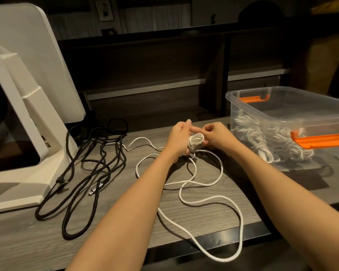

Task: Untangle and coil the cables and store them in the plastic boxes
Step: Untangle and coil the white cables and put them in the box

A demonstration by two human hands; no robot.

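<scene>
Risk one is the small coil [195,140] springing apart: the person has only a few turns of the white cable [209,198] wound, held against the left hand [179,136], whose fingers are curled round the bundle. Right hand [216,134] sits just right of it, fingertips pinching the cable at the coil to lay the next turn. If either grip slackens, those turns likely loosen and winding starts over

Risk two is the slack. Most of the white cable lies in wide overlapping loops on the grey table [18,237], from below the hands to the near edge, and several strands cross. Pulling fast probably cinches a crossing into a knot, judging by how the loops overlap

Risk three is the far end of the white cable: it runs left toward the black cables [90,169] and appears to touch or pass under them near the white monitor stand [27,145]; exactly which cannot be told. A snag there would drag the black tangle along

Clear plastic box [282,122] with orange latches stands at right, near the hands, already holding many white coils; a loose coil dropped in may unwind among them
</scene>
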